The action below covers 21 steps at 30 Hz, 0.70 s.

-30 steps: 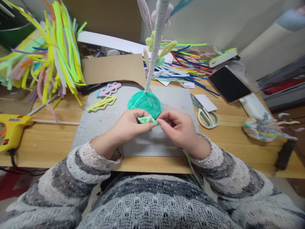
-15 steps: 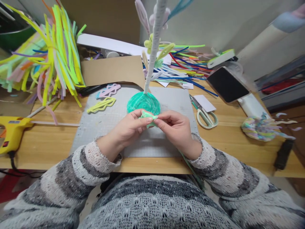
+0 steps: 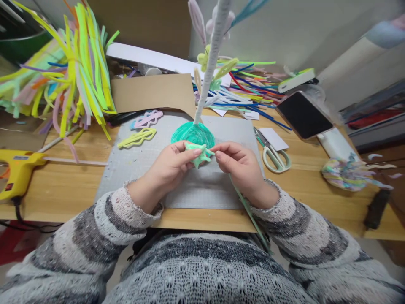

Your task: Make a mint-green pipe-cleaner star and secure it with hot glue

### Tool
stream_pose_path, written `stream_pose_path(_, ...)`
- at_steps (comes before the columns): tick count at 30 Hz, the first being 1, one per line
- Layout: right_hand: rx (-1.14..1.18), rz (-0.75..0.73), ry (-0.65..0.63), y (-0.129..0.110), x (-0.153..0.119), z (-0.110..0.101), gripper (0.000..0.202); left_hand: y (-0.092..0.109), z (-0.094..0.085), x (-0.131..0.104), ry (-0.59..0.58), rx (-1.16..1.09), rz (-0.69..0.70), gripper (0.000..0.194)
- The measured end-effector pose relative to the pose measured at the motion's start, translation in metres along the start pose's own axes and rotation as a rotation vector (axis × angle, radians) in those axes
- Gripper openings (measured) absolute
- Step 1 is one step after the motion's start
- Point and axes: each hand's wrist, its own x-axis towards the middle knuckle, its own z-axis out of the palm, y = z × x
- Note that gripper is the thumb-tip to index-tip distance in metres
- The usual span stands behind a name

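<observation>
Over the grey mat, my left hand (image 3: 169,164) is closed round a mint-green bent pipe cleaner (image 3: 200,156), folded into a small pointed shape. My right hand (image 3: 240,166) pinches a short end of the same pipe cleaner at its right side. Just behind my fingers is a round green coiled base (image 3: 192,133). A white wrapped stem (image 3: 209,71) rises from it, carrying pastel flowers and leaves. A long green strand (image 3: 248,209) runs below my right hand to the table's front edge and past it.
Zigzag-bent yellow (image 3: 136,138) and lilac (image 3: 148,120) pipe cleaners lie left on the cutting mat (image 3: 107,181). A yellow glue gun (image 3: 19,173) sits far left. Scissors (image 3: 276,158), a phone (image 3: 305,114) and a multicoloured coil (image 3: 344,173) are right. Pipe cleaner bundles (image 3: 88,63) stand behind.
My right hand has moved slightly right, away from my left, and more of the folded green pipe cleaner shows. The whole view has shifted a little.
</observation>
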Motion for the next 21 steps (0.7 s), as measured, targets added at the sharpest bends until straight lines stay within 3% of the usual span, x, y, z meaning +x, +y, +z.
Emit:
stream_pose_path(7, 0.090, -0.035, -0.052, 0.007, -0.001, 0.004, 0.013, -0.001, -0.001, 0.003, -0.018, -0.221, -0.076, 0.020)
stream_pose_path(13, 0.188, -0.093, 0.059, 0.017, -0.005, 0.015, 0.009, -0.004, 0.003, -0.001, -0.022, -0.352, -0.139, 0.022)
stream_pose_path(18, 0.185, -0.104, 0.114, 0.019, -0.007, 0.014, 0.009, -0.007, 0.005, -0.004, -0.098, -0.374, -0.141, 0.025)
stream_pose_path(21, 0.166, -0.051, 0.140, 0.017, -0.007, 0.011, 0.010, -0.008, 0.003, -0.004, -0.103, -0.275, -0.100, 0.025)
